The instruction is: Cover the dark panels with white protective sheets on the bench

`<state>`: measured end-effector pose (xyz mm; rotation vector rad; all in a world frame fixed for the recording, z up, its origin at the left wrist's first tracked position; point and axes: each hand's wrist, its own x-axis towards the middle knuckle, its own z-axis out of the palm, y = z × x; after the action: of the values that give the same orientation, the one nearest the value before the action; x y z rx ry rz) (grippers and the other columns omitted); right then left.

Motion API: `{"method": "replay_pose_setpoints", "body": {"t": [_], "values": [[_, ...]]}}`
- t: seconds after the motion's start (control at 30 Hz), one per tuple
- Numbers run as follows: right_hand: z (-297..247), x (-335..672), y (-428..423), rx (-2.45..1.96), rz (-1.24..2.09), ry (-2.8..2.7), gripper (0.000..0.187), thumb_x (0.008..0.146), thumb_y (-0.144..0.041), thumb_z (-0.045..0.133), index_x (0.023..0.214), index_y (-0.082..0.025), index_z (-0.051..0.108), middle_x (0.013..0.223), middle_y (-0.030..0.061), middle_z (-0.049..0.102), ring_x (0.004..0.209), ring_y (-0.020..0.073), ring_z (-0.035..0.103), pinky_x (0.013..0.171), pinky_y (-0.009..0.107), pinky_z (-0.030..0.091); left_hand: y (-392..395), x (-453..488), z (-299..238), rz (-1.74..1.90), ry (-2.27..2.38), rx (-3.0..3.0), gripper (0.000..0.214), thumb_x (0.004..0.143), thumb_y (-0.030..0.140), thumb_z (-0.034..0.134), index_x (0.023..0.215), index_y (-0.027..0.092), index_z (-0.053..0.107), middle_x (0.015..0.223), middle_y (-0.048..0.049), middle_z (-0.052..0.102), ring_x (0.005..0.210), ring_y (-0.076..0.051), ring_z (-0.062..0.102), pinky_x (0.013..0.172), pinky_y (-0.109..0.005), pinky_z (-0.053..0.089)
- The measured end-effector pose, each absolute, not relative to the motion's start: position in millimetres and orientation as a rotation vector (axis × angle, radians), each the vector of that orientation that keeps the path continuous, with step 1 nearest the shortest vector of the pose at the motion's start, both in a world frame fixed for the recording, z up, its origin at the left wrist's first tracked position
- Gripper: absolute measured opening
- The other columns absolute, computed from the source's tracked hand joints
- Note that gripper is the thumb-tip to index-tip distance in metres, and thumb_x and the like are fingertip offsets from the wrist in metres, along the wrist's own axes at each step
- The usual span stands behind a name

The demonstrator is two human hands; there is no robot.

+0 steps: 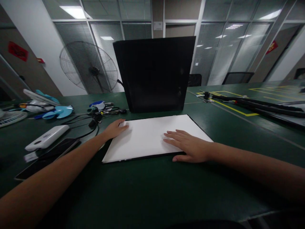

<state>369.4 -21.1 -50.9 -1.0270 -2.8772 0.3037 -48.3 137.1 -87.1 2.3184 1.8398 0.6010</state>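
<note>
A flat white panel (pixel 143 138) with thin dark edges lies on the green table in front of me. At its left edge rests my left hand (pixel 115 129), thumb over the white surface and the other fingers along the far-left corner. My right hand (pixel 188 144) is spread over the panel's near right part, fingers stretched across the white face and thumb beyond the near edge. Whether the right palm presses on the panel I cannot tell. Just behind the panel stands a large black box-like object (pixel 154 73), upright.
On the left of the green table (pixel 147 190) lie a white power bank (pixel 47 137), a dark phone-like slab (pixel 50 157), tangled black cables (pixel 95 119) and blue fan blades (pixel 58 112). Black bars (pixel 262 105) lie at right. A caged standing fan (pixel 89 66) is behind.
</note>
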Motion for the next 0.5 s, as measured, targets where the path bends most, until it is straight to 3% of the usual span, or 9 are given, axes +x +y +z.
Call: {"method": "replay_pose_setpoints", "body": {"t": [0.1,0.23,0.4,0.5], "values": [[-53.7,370.3,-19.6,-1.041,0.300,-2.895,0.084,0.101,-0.069,0.046,0.166,-0.016,0.036,0.172,0.0179,0.025,0.158,0.0356,0.026,0.129,0.062,0.017,145.9,-56.0,-91.5,0.537,1.946,2.283,0.066,0.089,0.059,0.053,0.139,0.018,0.065,0.149,-0.0125,0.064,0.136,-0.035,0.061,0.116,-0.040,0.044],[-60.1,376.2,-13.8,-1.050,0.275,-2.874,0.077,0.104,-0.066,0.041,0.165,-0.018,0.037,0.171,0.0162,0.030,0.157,0.0323,0.030,0.128,0.058,0.023,151.3,-58.8,-97.3,0.501,2.069,2.229,0.061,0.094,0.055,0.041,0.132,0.019,0.072,0.143,-0.0109,0.069,0.135,-0.036,0.062,0.115,-0.041,0.045],[-62.7,376.1,-15.9,-1.065,0.243,-2.842,0.072,0.106,-0.064,0.039,0.164,-0.021,0.040,0.169,0.0138,0.035,0.156,0.0304,0.033,0.128,0.054,0.026,145.3,-55.9,-94.3,0.458,2.029,2.256,0.059,0.090,0.053,0.050,0.134,0.020,0.071,0.152,-0.0077,0.063,0.141,-0.035,0.056,0.118,-0.038,0.042],[-59.8,372.3,-20.5,-1.055,0.253,-2.835,0.072,0.106,-0.063,0.040,0.163,-0.019,0.042,0.169,0.0148,0.036,0.155,0.0315,0.034,0.127,0.056,0.026,141.2,-56.7,-92.8,0.333,2.032,2.286,0.066,0.092,0.056,0.046,0.146,0.020,0.061,0.160,-0.0080,0.055,0.149,-0.034,0.048,0.120,-0.039,0.039]]}}
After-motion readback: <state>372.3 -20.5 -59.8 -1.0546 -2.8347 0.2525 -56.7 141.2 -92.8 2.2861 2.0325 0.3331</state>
